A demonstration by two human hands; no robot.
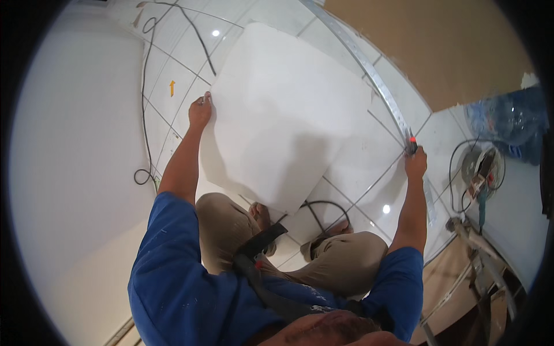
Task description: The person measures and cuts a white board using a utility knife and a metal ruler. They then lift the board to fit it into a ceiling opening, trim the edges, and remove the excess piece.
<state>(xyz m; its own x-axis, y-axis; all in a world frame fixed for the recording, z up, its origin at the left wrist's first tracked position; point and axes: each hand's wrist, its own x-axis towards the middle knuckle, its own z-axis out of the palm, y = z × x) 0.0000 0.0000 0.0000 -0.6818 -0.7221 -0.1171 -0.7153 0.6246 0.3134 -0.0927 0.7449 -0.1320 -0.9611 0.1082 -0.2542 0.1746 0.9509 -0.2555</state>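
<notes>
A large white panel [271, 92] lies tilted before my knees, over the tiled floor. My left hand [200, 111] is closed on its left edge, thumb and fingers pinching it. Out to the right, my right hand [416, 162] grips a utility knife [412, 142] with a black and red body, its tip pointing away from me. The knife is beside a long metal straightedge [378, 81], which runs from the far middle down past my right hand. The hand is clear of the panel.
A brown board [438, 52] fills the far right. Blue plastic bottles [508, 124] and a power tool with its cord [483, 179] are at the right, above a stepladder [485, 254]. A black cable [144, 98] winds along the left wall over white tiles [369, 190].
</notes>
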